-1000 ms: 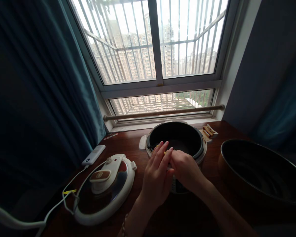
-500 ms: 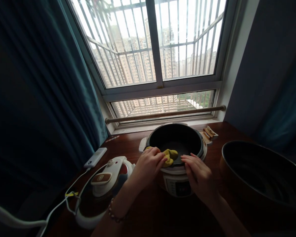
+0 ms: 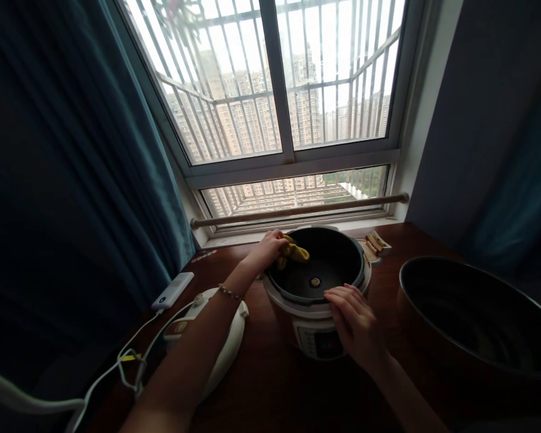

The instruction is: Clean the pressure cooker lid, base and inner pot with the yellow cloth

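Left hand [image 3: 270, 245] grips yellow cloth [image 3: 296, 252] on cooker [image 3: 297, 302] rim at 11 o'clock; right hand [image 3: 354, 319], fingers extended, holding nothing, rests on rim at 5 o'clock; lid [image 3: 231, 337] lies at 8 o'clock.

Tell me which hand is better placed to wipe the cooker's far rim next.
Left, probably: the left hand holds the yellow cloth at the far rim of the cooker, while the right hand lies bare on its near rim.

**Cloth carried to the far rim**

The left hand [image 3: 270, 245] has carried the yellow cloth [image 3: 293, 252] from the cooker [image 3: 318, 288]'s near rim round to its far left rim. The right hand [image 3: 354, 319], earlier joined with it, now rests on the near rim.
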`<state>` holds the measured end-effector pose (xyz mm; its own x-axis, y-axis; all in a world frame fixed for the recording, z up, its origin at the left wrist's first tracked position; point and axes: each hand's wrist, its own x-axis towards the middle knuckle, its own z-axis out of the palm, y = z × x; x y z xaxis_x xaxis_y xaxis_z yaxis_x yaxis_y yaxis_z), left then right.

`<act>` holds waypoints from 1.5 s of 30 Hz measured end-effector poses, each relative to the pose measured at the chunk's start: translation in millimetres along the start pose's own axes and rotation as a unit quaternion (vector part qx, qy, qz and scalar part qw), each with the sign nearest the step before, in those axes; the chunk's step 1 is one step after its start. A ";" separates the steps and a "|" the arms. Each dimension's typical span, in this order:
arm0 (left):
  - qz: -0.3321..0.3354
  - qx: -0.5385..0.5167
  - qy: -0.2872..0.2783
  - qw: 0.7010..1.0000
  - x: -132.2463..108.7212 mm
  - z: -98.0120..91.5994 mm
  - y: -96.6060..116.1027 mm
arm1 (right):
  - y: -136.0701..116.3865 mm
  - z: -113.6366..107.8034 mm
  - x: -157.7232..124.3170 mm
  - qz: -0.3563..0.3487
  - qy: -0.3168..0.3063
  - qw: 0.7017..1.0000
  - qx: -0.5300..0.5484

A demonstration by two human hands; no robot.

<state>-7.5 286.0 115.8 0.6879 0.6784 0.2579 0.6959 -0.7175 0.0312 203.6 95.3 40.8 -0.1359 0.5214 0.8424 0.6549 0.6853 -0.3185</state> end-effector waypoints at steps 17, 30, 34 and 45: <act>0.188 0.109 -0.073 0.973 117.2 21.0 47.4 | 1.0 4.6 -0.4 0.002 0.016 1.000 -0.016; -0.038 0.158 -0.098 0.982 33.8 -24.9 24.2 | -0.4 2.8 0.3 0.006 0.013 1.000 -0.008; -0.081 0.154 -0.127 0.976 1.2 -37.6 36.6 | -6.7 3.0 3.8 0.030 0.024 0.999 -0.012; -0.042 0.003 -0.160 0.986 -38.2 -57.0 122.9 | -16.0 -5.3 65.4 0.164 -0.069 0.982 0.060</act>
<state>40.0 162.9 164.8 0.6563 0.7518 -0.0643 0.7543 -0.6557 0.0327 188.2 115.7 103.4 -0.0382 0.7822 0.6219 0.5897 0.5200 -0.6179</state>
